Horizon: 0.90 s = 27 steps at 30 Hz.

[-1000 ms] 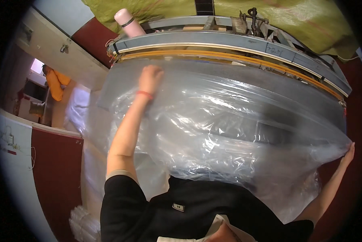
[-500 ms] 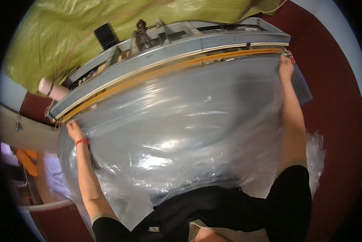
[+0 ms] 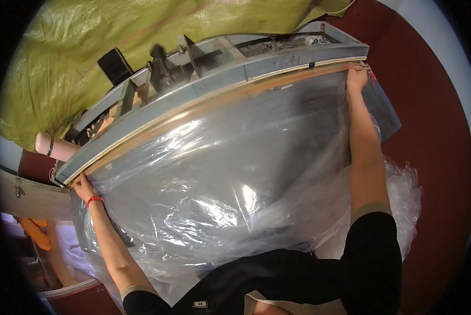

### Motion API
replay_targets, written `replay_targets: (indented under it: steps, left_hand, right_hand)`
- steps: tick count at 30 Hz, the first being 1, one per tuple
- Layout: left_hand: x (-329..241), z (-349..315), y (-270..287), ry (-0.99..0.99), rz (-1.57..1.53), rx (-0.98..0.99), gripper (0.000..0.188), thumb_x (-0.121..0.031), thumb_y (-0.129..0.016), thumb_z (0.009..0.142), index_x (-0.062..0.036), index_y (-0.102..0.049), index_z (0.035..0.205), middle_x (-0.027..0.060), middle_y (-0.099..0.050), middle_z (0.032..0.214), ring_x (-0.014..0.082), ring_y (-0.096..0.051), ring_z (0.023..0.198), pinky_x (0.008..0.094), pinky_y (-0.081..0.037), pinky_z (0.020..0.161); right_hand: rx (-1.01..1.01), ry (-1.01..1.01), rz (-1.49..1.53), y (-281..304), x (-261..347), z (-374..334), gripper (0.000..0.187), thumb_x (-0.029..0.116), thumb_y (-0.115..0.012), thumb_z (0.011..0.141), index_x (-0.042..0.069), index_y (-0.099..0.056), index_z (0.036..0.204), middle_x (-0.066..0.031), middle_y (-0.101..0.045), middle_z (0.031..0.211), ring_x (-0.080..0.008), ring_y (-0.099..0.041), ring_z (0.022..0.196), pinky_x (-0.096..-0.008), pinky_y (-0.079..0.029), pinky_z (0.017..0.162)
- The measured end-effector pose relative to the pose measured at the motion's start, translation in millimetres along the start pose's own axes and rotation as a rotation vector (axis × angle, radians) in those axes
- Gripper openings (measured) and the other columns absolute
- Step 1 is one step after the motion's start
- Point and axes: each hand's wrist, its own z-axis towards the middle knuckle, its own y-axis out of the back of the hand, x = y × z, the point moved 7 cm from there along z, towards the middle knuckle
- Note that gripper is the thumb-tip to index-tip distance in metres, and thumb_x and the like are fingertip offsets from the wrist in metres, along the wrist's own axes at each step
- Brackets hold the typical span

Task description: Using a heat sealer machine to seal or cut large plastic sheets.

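Note:
A wide sheet of clear plastic film (image 3: 209,173) is stretched between my hands over a grey surface, wrinkled and shiny towards my body. My left hand (image 3: 83,188), with a red bead bracelet at the wrist, pinches the film's far left corner. At the far right corner my right hand (image 3: 356,79) is closed on the same film. Both hands are close against the near side of a long grey metal frame (image 3: 209,76). The film's far edge overlaps an orange-brown strip (image 3: 225,100) running along that frame.
Behind the frame lies a yellow-green woven sheet (image 3: 141,31). A dark phone-like rectangle (image 3: 115,66) stands at the frame's back, and a pink bottle (image 3: 57,147) is at its left end. Loose plastic (image 3: 403,194) hangs at the right above a dark red floor (image 3: 429,157).
Both hands have moved forward to the frame's near side, carrying the film's far edge over the orange strip. The view has also shifted slightly.

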Motion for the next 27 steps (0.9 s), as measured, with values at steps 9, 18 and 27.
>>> replay_targets:
  steps: [9,18,27]
  left_hand:
    - [-16,-11,-13,0.3,-0.356,0.051,0.022,-0.014,-0.043,0.082,0.003,-0.057,0.083,0.0066,-0.058,0.079,0.0143,-0.054,0.067,0.0273,-0.045,0.057]
    - [-133,-62,31,0.148,-0.309,0.454,0.006,-0.006,-0.052,0.08,-0.0047,-0.054,0.086,-0.0008,-0.052,0.078,0.0061,-0.046,0.067,0.02,-0.038,0.062]
    - [-248,-113,95,0.027,-0.498,0.534,0.005,-0.003,-0.051,0.079,-0.0038,-0.052,0.084,0.0025,-0.055,0.078,0.0083,-0.05,0.068,0.0217,-0.04,0.064]
  right_hand:
    - [0.03,-0.281,0.469,6,-21,7,0.024,0.023,-0.047,0.084,0.0,-0.049,0.086,-0.0094,-0.054,0.066,-0.0179,-0.053,0.046,-0.029,-0.042,0.04]
    - [0.272,0.188,0.147,96,53,-21,0.026,0.021,-0.063,0.076,-0.001,-0.064,0.088,-0.0077,-0.064,0.081,-0.0114,-0.058,0.075,-0.0248,-0.043,0.073]
    - [-0.107,0.559,-0.002,183,157,-74,0.027,0.018,-0.054,0.081,0.002,-0.058,0.102,-0.015,-0.057,0.104,-0.0267,-0.053,0.096,-0.0353,-0.041,0.083]
